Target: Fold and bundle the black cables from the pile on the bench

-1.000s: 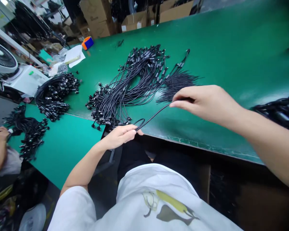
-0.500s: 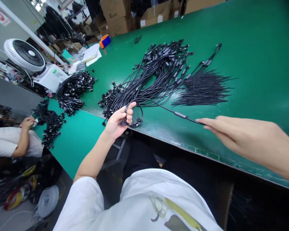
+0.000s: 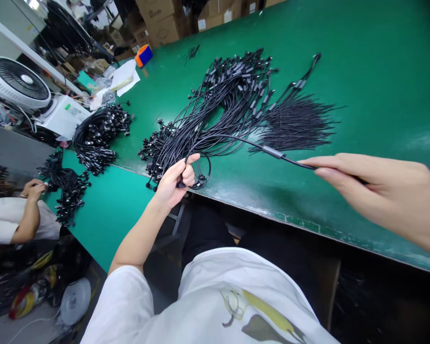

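Observation:
A black cable (image 3: 242, 140) stretches between my two hands above the green table (image 3: 372, 86). My left hand (image 3: 176, 180) is closed around its looped end, with a coil hanging at the table's front edge. On the right, my right hand (image 3: 358, 179) pinches the cable between thumb and fingers, just beyond a thicker grey sleeve (image 3: 272, 152). Behind my left hand lies a large heap of black cables (image 3: 200, 124) with connectors at both ends. A fan-shaped bunch of thin black strips (image 3: 299, 124) lies to the right of that heap.
Further left are another cable bundle (image 3: 102, 134), a white fan (image 3: 19, 81), papers (image 3: 124, 76) and an orange-and-blue tape roll (image 3: 143, 56). A co-worker's hands (image 3: 34, 188) handle cables at the adjoining table. Cardboard boxes (image 3: 161, 24) stand behind the table.
My right hand has risen slightly and shifted right along the cable, its fingers more curled. My left hand keeps its hold. The view has shifted slightly, moving the table items left.

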`<state>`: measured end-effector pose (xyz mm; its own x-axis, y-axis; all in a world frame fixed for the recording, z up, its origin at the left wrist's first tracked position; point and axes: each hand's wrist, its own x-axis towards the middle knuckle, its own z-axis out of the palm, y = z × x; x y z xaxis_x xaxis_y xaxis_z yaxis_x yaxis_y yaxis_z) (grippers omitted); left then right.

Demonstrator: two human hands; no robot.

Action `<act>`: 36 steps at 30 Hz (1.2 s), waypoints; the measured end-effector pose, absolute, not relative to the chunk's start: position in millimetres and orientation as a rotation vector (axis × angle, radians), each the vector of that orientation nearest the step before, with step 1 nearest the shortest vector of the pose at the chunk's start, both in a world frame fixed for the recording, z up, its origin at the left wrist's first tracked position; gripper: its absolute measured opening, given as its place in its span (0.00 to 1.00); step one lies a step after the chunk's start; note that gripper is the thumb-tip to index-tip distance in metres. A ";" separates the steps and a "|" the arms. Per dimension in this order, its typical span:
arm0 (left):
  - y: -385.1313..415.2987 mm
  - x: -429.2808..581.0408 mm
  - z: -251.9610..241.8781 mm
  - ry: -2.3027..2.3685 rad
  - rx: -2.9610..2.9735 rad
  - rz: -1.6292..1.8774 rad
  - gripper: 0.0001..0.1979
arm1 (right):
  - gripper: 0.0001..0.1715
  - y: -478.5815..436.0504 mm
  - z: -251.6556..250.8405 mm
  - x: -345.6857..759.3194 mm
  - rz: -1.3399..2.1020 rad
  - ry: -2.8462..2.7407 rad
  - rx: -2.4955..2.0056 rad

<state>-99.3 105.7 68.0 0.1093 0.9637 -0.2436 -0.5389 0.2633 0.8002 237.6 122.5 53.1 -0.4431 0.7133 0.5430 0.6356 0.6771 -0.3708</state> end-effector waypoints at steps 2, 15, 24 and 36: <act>105.7 -100.0 69.6 0.847 0.597 1.207 0.14 | 0.22 125.9 52.4 236.7 0.144 -2.210 -1.023; 95.9 -68.6 52.4 0.921 1.050 1.005 0.16 | 0.12 103.3 27.3 184.6 0.196 -2.782 -0.695; 87.8 -34.8 40.8 0.894 1.049 0.834 0.22 | 0.14 126.2 31.9 165.0 1.079 -1.677 -0.927; 76.4 -5.6 8.5 0.937 0.766 0.979 0.27 | 0.21 92.5 -2.9 131.2 1.831 -0.779 -0.949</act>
<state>-5.6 76.4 8.5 0.2527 0.9208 -0.2970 -0.3369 0.3715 0.8652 131.2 92.5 -2.9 -0.2970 0.9116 -0.2843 -0.4270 -0.3931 -0.8144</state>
